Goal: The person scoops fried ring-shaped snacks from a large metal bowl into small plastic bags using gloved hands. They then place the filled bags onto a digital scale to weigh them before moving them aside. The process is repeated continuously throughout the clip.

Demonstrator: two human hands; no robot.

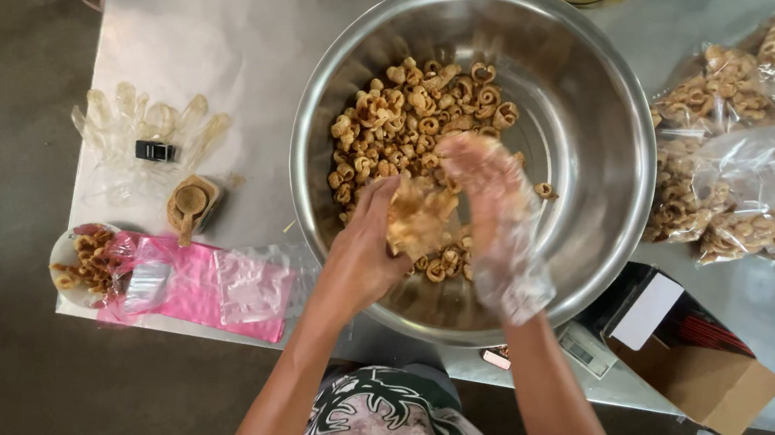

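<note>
On the far left a plate (pixel 67 270) of fried curls lay touching a pink bag (pixel 198 290), with spare gloves (pixel 143 128) above them. The bare left hand (pixel 362 249) gripped a clear bag (pixel 418 216) half full of snacks (pixel 415 114), its fingers curled around the side. The right hand (pixel 491 197), in a plastic glove, pressed against the same bag with fingers partly open. Both hung over the steel bowl (pixel 589 129). Filled bags (pixel 737 162) were piled to the right, near a cardboard box (pixel 702 376).
</note>
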